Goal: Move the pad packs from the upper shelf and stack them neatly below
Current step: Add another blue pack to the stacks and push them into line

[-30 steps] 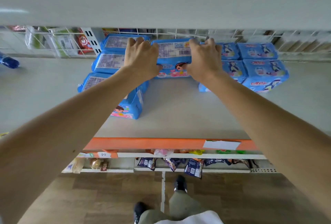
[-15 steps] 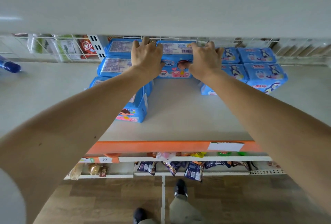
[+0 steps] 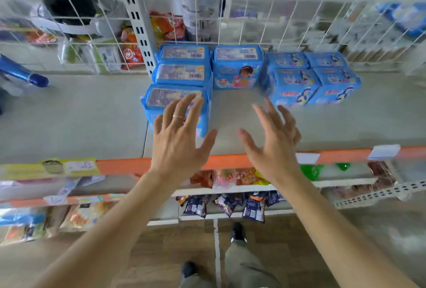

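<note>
On the grey shelf (image 3: 69, 121), from the left: three blue pad packs (image 3: 182, 73) in a row running front to back, one pack (image 3: 237, 68) against the wire back, four more (image 3: 311, 78) clustered rightward. Nearer, left hand (image 3: 182, 140) spread wide, empty — overlapping the front pack. Right hand (image 3: 274, 142) splayed too, holding nothing.

pad packs (image 3: 237, 68): glossy blue plastic wrap, paper-like barcode labels | shelf (image 3: 76, 114): smooth matt pale painted metal, glossy orange front strip | back grid (image 3: 265, 22): white coated wire | floor (image 3: 161, 253): wood-look planks | ring (image 3: 177, 116): shiny metal
</note>
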